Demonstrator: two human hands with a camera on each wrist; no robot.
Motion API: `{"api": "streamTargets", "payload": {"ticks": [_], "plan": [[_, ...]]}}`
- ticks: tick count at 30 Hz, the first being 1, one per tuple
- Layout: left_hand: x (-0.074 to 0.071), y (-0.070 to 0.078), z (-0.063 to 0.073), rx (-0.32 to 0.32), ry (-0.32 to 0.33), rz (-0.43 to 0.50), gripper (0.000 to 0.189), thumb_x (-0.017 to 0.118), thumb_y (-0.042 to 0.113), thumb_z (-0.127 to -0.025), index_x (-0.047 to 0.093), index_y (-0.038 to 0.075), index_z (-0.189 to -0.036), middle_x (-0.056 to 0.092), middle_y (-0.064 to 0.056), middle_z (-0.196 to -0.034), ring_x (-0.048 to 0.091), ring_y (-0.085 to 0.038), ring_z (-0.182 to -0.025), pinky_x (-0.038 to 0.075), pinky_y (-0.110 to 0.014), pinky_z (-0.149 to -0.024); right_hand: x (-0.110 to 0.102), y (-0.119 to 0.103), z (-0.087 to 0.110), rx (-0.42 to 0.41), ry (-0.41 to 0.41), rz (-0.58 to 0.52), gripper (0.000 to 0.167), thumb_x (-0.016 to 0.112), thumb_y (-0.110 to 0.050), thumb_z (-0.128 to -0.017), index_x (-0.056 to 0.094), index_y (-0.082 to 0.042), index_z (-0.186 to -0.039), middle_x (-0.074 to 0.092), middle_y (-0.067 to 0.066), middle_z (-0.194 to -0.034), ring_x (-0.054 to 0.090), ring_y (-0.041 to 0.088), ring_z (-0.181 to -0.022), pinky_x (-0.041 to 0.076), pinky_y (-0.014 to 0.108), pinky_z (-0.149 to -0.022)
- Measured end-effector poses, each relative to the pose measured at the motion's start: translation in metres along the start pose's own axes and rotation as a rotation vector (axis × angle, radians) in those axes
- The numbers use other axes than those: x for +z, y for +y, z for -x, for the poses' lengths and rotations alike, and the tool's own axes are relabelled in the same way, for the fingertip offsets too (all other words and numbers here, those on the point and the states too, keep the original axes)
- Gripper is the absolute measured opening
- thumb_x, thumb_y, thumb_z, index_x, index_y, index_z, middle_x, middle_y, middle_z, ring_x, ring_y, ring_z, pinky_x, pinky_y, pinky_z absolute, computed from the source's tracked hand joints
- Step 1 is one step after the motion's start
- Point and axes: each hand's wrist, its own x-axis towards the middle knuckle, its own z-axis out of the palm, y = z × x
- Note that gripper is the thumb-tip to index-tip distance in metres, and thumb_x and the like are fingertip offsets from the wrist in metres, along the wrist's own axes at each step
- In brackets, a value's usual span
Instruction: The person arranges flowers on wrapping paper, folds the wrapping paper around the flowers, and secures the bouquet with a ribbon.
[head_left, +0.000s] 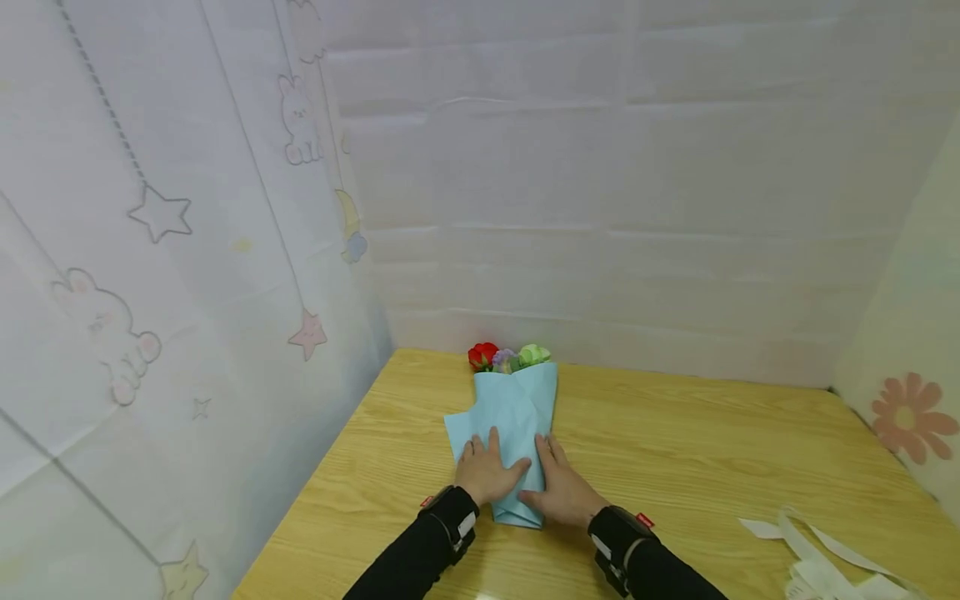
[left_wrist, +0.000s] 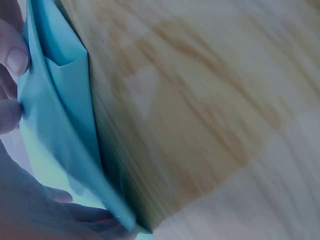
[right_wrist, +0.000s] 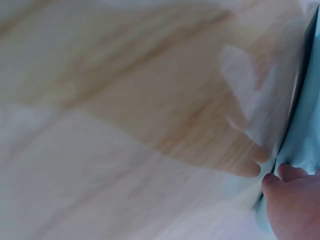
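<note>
A light blue sheet of wrapping paper (head_left: 517,404) is folded around a small bunch of flowers lying on the table. From its far end show a red flower (head_left: 483,357), a purple flower (head_left: 504,359) and a pale green flower (head_left: 533,355); their stems are hidden inside. My left hand (head_left: 486,473) rests on the paper's left part, fingers spread. Along the right edge my right hand (head_left: 567,493) presses with fingers extended and thumb toward the middle. In the left wrist view the folded paper edge (left_wrist: 75,95) stands slightly off the table.
The wooden table (head_left: 675,450) carries a loose heap of white ribbon (head_left: 817,567) at its near right corner. Printed cloth walls (head_left: 225,350) stand along the left, back and right edges of the table.
</note>
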Motion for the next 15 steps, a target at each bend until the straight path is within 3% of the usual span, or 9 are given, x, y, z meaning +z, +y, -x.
{"api": "streamTargets", "payload": {"ticks": [6,15], "plan": [[-0.007,-0.01,0.003,-0.046,0.044,-0.054,0.079,0.054,0.054,-0.1,0.039,-0.003,-0.153,0.035,-0.038,-0.151,0.033,-0.052,-0.142,0.033,-0.058,-0.112,0.01,-0.007,-0.013,-0.061,-0.034,0.057,0.099,0.072,-0.044,-0.09,0.02,0.0,-0.161,0.019,0.033,-0.161,0.033,0.05,-0.143,0.039,0.061,-0.108],[-0.018,-0.032,0.008,-0.077,0.094,-0.072,0.072,0.048,0.052,-0.104,0.043,-0.003,-0.151,0.038,-0.038,-0.148,0.035,-0.052,-0.139,0.035,-0.059,-0.109,0.027,-0.027,-0.031,-0.116,-0.051,0.05,0.092,0.075,-0.033,-0.088,0.028,0.0,-0.159,0.023,0.033,-0.16,0.035,0.05,-0.142,0.038,0.061,-0.108]]}}
